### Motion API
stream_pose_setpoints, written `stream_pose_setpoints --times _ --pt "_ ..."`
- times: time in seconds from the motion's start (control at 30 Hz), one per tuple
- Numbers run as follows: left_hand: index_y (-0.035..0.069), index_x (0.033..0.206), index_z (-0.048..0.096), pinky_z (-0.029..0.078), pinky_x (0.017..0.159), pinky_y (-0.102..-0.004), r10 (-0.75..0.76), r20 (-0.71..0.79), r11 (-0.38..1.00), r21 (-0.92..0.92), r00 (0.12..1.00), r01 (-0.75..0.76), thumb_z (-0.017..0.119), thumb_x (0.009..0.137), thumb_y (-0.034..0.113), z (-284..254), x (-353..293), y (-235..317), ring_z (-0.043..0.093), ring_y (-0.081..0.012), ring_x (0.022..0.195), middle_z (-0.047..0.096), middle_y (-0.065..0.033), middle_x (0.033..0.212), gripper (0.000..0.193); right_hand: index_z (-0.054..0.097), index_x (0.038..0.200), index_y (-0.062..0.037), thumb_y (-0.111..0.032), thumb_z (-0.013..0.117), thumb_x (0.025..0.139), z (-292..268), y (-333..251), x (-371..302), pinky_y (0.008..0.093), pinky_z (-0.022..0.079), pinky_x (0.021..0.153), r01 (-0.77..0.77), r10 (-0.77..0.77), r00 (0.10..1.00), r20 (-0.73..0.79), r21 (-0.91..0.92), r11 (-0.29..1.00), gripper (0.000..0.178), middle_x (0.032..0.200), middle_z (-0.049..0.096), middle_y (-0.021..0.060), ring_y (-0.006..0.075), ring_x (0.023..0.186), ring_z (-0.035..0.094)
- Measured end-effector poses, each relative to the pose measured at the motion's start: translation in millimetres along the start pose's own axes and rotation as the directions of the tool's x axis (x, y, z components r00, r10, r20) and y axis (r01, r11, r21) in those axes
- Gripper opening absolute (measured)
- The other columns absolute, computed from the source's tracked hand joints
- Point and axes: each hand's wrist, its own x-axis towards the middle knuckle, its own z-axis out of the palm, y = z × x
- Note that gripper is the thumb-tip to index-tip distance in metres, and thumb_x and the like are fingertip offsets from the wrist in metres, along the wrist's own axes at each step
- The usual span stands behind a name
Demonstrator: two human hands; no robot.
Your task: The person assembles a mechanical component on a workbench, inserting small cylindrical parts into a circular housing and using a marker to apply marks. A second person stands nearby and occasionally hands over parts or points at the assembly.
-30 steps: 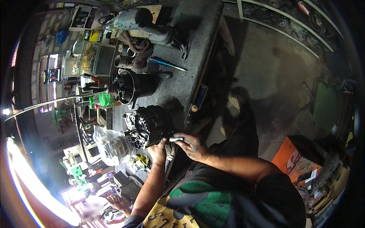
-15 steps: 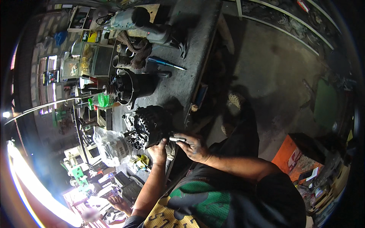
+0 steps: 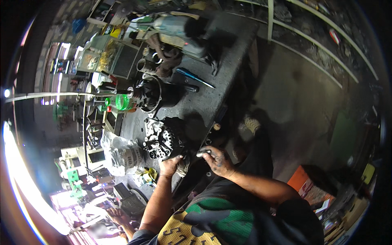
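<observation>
A black and silver alternator (image 3: 163,139) stands near the front edge of the workbench, its face of metal fittings toward the left. My left hand (image 3: 170,165) grips its near side, thumb on top and the other fingers partly hidden beneath. Just right of the bench edge, my right hand (image 3: 220,161) is closed on a small silvery metal piece (image 3: 203,154), too small to name. That piece is apart from the alternator. Left of the alternator, a finned metal part lies in a clear plastic bag (image 3: 121,154).
A blue screwdriver (image 3: 196,77), a black cylindrical housing (image 3: 157,96) and a green-capped bottle (image 3: 121,102) occupy the farther bench (image 3: 232,51). Another person's hand (image 3: 117,215) shows at lower left. An orange box (image 3: 301,179) sits on the right.
My right hand has drawn away from the alternator toward the right, still holding the small metal piece. My left hand keeps its grip. The whole view has shifted a little.
</observation>
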Motion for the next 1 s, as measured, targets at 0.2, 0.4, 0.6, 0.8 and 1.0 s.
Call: stream_pose_setpoints --times 0.2,0.4,0.6,0.8,1.0 --pt "0.001 0.136 0.069 0.061 0.095 -0.0460 0.204 -0.078 0.872 0.467 0.976 -0.144 0.093 0.082 0.035 -38 10 13 0.079 -0.0363 0.106 0.082 -0.0170 0.117 0.068 0.070 0.120 -0.0032 -0.019 0.063 0.114 -73 -27 -2 0.0372 0.060 0.082 0.030 -0.057 0.995 -0.085 -0.294 0.955 0.019 0.096 0.079 0.0094 0.0209 0.089 0.076" --pt "-0.001 0.139 0.065 0.052 0.114 -0.0480 0.069 -0.277 0.985 0.174 0.958 -0.021 0.085 0.076 0.018 -6 -17 40 0.070 -0.0420 0.127 0.075 -0.0240 0.132 0.069 0.068 0.120 -0.0021 -0.018 0.069 0.108 -121 -76 25 0.0432 0.061 0.083 -0.190 0.151 0.982 -0.117 -0.517 0.834 0.020 0.097 0.076 0.0150 0.0303 0.087 0.077" --pt "0.000 0.151 0.054 0.042 0.124 -0.0512 -0.089 -0.353 0.994 0.031 0.931 0.106 0.105 0.064 0.027 34 -11 41 0.055 -0.0461 0.142 0.060 -0.0259 0.152 0.104 0.072 0.122 -0.0007 -0.010 0.080 0.095 -106 -94 84 0.0479 0.060 0.090 0.221 -0.161 0.975 0.154 -0.770 0.599 0.030 0.113 0.075 0.0201 0.0405 0.102 0.075" --pt "-0.002 0.152 0.052 0.046 0.123 -0.0475 -0.172 -0.458 0.977 0.033 0.872 0.210 0.105 0.061 0.022 30 -18 75 0.059 -0.0420 0.142 0.063 -0.0246 0.148 0.108 0.073 0.123 0.0001 -0.005 0.080 0.091 -68 -104 161 0.0515 0.060 0.093 0.591 -0.379 0.799 0.467 -0.725 0.354 0.033 0.120 0.075 0.0232 0.0467 0.106 0.072" --pt "0.004 0.164 0.046 0.049 0.121 -0.0471 -0.257 -0.667 0.963 -0.114 0.700 0.245 0.093 0.081 0.021 37 -41 73 0.063 -0.0398 0.142 0.067 -0.0239 0.150 0.096 0.068 0.132 -0.0005 -0.003 0.086 0.086 -87 -69 217 0.0528 0.059 0.096 0.613 -0.209 0.782 0.588 -0.663 0.429 0.049 0.123 0.072 0.0301 0.0521 0.110 0.070"
